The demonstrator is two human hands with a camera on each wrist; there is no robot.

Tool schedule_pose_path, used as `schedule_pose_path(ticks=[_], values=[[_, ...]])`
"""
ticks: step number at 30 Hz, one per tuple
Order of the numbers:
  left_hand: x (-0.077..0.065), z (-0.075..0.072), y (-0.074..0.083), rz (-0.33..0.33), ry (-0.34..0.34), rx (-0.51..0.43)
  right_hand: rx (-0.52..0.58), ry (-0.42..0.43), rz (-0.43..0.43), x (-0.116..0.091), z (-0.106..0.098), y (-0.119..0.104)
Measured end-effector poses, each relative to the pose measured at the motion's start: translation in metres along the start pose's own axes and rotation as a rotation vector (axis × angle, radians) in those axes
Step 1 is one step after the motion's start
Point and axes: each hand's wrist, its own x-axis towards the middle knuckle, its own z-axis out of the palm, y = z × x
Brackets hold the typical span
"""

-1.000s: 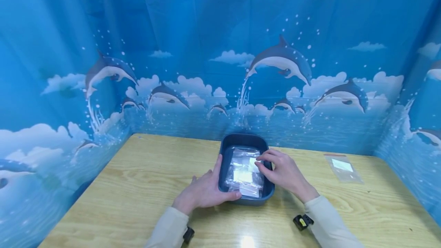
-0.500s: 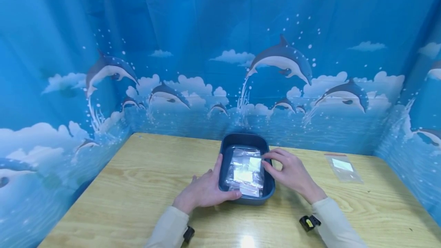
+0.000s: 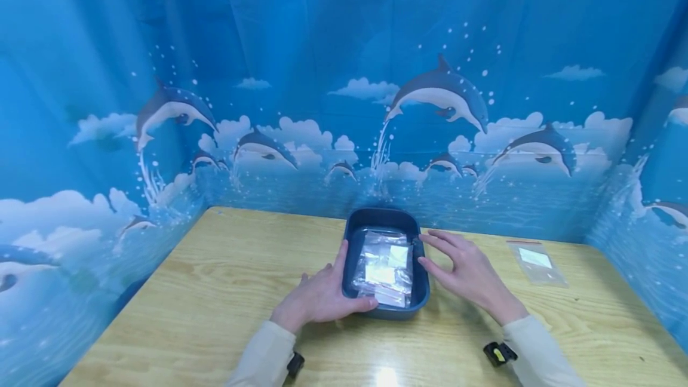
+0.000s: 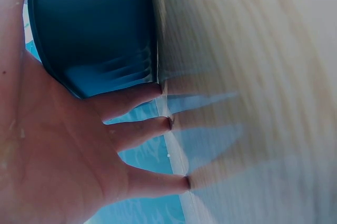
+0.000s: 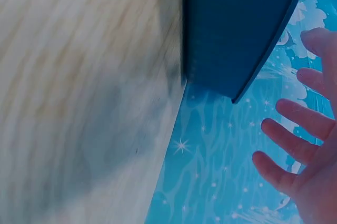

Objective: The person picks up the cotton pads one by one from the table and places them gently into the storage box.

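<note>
A dark blue rectangular bin (image 3: 395, 314) stands on the table, with several clear plastic bags (image 3: 380, 275) bearing white labels lying flat inside. My left hand (image 3: 322, 298) rests against the bin's left side, its thumb reaching over the front rim. In the left wrist view, the fingers (image 4: 142, 129) are spread and straight, with their tips on the tabletop. Just off the bin's right rim is my right hand (image 3: 473, 270), holding nothing, its thumb and fingers apart. The right wrist view shows the same loose fingers (image 5: 295, 140) beside the bin wall (image 5: 237, 29).
One clear zip bag (image 3: 537, 263) with a white label and a red strip lies alone on the right of the wooden table (image 3: 231, 267). A blue curtain (image 3: 301, 76) printed with dolphins hangs behind the table and at both sides.
My right hand has drawn back from over the bags to the right, past the rim, and its fingers have spread. The left hand and the bin stay in place.
</note>
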Motion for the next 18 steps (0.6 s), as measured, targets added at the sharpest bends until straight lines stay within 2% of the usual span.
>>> schedule_pose_path(ticks=[5,18], values=[[0.0,0.0,0.0,0.005,0.002,0.003,-0.083,-0.036,0.007,-0.006,-0.006,0.004],[0.0,0.001,-0.002,0.014,0.008,0.008,-0.26,-0.195,0.167,-0.019,-0.016,0.013]])
